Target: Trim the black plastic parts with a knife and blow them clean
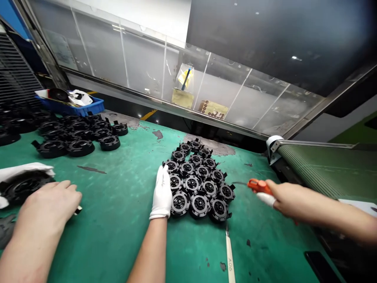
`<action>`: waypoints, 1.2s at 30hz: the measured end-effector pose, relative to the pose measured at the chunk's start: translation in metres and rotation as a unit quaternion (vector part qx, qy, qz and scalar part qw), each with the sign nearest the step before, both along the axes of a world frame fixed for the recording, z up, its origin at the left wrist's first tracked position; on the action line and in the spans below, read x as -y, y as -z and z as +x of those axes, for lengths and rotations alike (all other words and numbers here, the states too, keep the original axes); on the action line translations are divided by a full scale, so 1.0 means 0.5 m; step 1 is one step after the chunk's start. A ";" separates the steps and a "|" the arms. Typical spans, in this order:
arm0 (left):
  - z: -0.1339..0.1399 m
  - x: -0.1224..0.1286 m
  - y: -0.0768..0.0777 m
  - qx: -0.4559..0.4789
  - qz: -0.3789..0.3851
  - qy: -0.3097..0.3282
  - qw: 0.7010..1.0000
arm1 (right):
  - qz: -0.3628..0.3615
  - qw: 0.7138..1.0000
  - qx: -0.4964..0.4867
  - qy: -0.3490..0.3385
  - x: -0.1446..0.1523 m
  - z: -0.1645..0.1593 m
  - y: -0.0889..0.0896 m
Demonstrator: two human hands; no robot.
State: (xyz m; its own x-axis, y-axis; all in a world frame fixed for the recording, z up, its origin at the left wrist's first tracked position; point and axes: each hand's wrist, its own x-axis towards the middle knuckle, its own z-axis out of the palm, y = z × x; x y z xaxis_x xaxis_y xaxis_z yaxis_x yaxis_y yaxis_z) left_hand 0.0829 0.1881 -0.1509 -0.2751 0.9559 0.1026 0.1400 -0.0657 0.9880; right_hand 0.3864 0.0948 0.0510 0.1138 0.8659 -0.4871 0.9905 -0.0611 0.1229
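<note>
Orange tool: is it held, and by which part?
Yes. The right hand grips the orange tool by its rear handle end; its thin tip sticks out free. The gloved left hand holds nothing and lies flat beside the black round parts.

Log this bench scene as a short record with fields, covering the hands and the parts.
left: left hand, white-gloved, open, flat against the cluster's edge
right: right hand gripping orange tool
parts: black round parts clustered on green mat
other: another bare hand at far left; second pile and blue bin behind it
</note>
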 end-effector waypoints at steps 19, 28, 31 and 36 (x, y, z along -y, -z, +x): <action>-0.077 -0.219 -0.024 0.061 -0.037 0.119 0.990 | 0.029 0.987 -0.135 -0.081 -0.171 -0.190 0.000; -0.084 -0.287 -0.024 0.110 -0.036 0.243 0.963 | -0.030 0.985 -0.167 -0.019 -0.178 -0.126 -0.006; -0.086 -0.282 -0.023 0.121 -0.034 0.253 0.959 | 0.036 0.985 -0.161 -0.047 -0.250 -0.176 0.007; -0.092 -0.286 -0.013 0.136 -0.037 0.258 0.956 | -0.021 0.989 -0.138 0.040 -0.291 -0.070 -0.015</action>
State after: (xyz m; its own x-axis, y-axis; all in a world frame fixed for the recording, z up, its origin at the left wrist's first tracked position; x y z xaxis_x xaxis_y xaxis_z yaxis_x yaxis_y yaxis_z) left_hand 0.0369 0.3310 -0.1443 0.2273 0.9736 0.0201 -0.1546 0.0157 0.9878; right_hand 0.3514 0.2401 0.0587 0.0378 0.8378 -0.5447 0.9789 -0.1407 -0.1484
